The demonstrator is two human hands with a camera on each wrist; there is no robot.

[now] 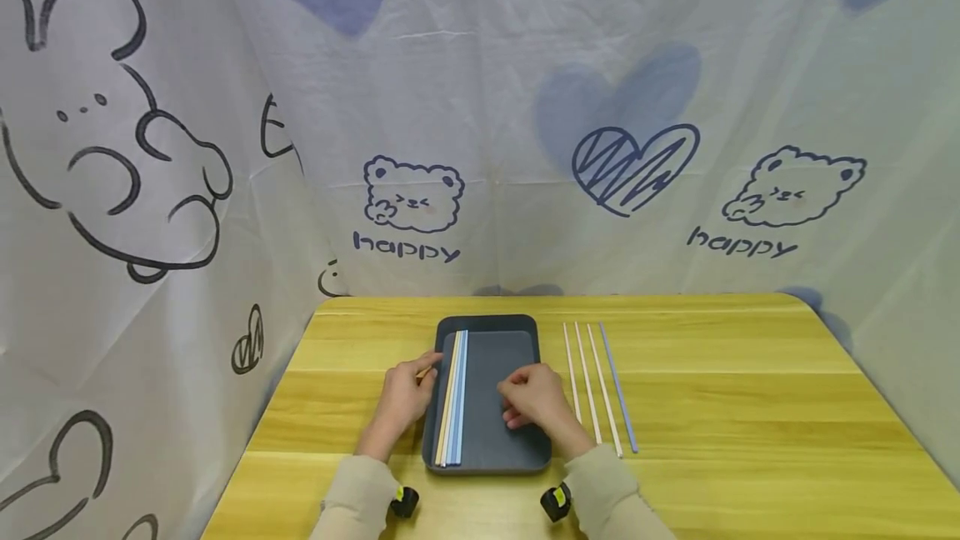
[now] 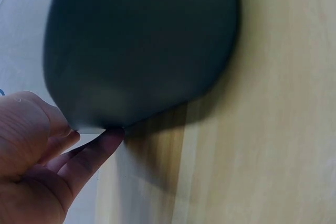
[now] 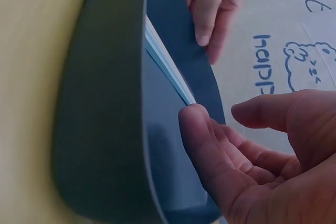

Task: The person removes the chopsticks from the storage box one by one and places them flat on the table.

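Observation:
A dark grey rectangular tray (image 1: 495,465) lies on the table with several thin straw-like sticks (image 1: 454,398), yellow, white and light blue, side by side along its left inner side. My left hand (image 1: 405,397) is at the tray's left rim. In the left wrist view its straight fingers (image 2: 97,153) touch the tray's outer wall. Over the tray's right half hovers my right hand (image 1: 538,397). The right wrist view shows its thumb and forefinger apart, with nothing between them. Right of the tray lie several more sticks (image 1: 588,382), white or pale pink, and one blue stick (image 1: 618,387).
The wood-grain table (image 1: 742,407) extends to both sides of the tray. A white printed cloth (image 1: 510,215) hangs behind the table and along its sides. Small black devices (image 1: 405,502) sit at both wrists, below the sleeves (image 1: 360,486).

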